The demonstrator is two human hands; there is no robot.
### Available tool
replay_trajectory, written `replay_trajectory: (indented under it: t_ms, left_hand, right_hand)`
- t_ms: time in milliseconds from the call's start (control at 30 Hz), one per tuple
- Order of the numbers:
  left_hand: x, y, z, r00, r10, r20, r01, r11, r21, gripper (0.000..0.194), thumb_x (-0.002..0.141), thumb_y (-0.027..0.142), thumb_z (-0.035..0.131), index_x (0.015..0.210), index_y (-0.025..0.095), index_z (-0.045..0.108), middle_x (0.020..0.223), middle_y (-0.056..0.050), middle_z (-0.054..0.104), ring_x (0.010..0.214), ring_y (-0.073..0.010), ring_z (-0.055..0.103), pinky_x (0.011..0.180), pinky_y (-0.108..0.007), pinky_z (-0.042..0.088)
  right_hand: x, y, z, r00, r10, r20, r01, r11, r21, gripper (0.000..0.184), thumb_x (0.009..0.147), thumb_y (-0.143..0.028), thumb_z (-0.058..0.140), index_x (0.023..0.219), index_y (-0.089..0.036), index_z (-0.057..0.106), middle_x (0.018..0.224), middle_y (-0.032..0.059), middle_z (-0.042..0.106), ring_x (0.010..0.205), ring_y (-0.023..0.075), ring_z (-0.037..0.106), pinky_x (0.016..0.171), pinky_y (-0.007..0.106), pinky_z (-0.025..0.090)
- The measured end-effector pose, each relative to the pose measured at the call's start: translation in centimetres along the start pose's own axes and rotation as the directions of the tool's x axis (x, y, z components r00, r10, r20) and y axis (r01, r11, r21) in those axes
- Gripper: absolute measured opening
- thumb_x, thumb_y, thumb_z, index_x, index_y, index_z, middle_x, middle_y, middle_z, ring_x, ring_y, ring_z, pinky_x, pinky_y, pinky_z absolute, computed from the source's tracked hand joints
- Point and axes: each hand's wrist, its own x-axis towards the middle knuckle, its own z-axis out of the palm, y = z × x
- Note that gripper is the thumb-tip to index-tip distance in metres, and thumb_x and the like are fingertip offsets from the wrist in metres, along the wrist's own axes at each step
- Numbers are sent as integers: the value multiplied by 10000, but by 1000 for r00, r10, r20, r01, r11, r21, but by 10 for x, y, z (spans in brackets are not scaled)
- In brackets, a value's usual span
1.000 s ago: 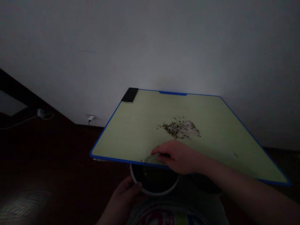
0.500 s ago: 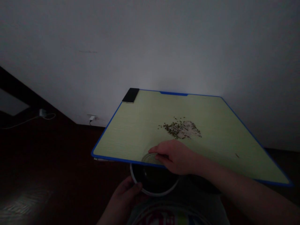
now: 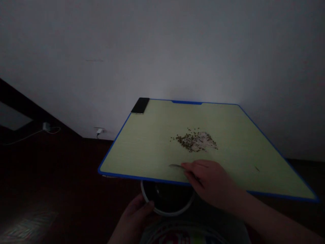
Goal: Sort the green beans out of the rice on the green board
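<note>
My right hand is closed on a thin, round, pale disc, seen nearly edge-on just above the front part of the light green tabletop. Beyond it lies a small spread pile of mixed grains, dark green beans on its left side and pale rice-like grains on its right. Below the front edge, my left hand grips the left rim of a round bowl with a whitish rim and dark inside. The table edge hides the bowl's far side; its contents are too dark to tell.
A black phone rests on the far left corner of the table. Blue edging runs round the tabletop, and a small dark mark shows at right. The wall stands behind, with a white plug low down on the left.
My right hand has moved right and a little toward me with the disc, which has turned from showing its round face to nearly edge-on. My left hand and the bowl stay about the same.
</note>
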Motion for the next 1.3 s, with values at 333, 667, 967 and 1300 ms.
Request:
replay_trajectory:
  t_ms: [333, 667, 967, 1300]
  left_hand:
    - [2, -1, -1, 1000, -22, 13, 22, 1000, -16, 216, 702, 139, 735, 916, 162, 735, 835, -87, 808, 878, -268, 731, 801, -360, 545]
    - [1, -3, -3, 999, -21, 30, 22, 999, -26, 216, 729, 164, 717, 944, 153, 730, 890, -115, 803, 954, -299, 712, 900, -414, 504]
    - [3, 0, 2, 999, -46, -5, 46, 999, -19, 218, 693, 180, 751, 909, 153, 736, 864, -122, 806, 916, -312, 724, 829, -410, 535]
    - [2, 0, 6, 998, -38, 41, 39, 999, -19, 254, 717, 161, 733, 971, 164, 736, 924, -120, 804, 946, -299, 718, 832, -393, 538]
  right_hand:
    - [9, -26, 25, 967, -246, 65, 254, 913, -320, 240, 845, -125, 528, 1034, -73, 667, 933, 143, 704, 791, 230, 610, 665, 353, 510]
    - [74, -42, 56, 989, -10, 150, 74, 902, -426, 176, 811, -50, 522, 909, -59, 668, 800, 162, 646, 754, 243, 601, 542, 318, 500]
    - [52, -17, 23, 980, 149, 134, -69, 877, -475, 262, 809, -17, 519, 1012, -65, 677, 886, 164, 688, 789, 241, 641, 622, 319, 515]
    - [129, 56, -30, 941, 338, 0, -336, 937, 95, 141, 819, -199, 612, 931, -151, 684, 796, 63, 735, 693, 167, 670, 683, 289, 494]
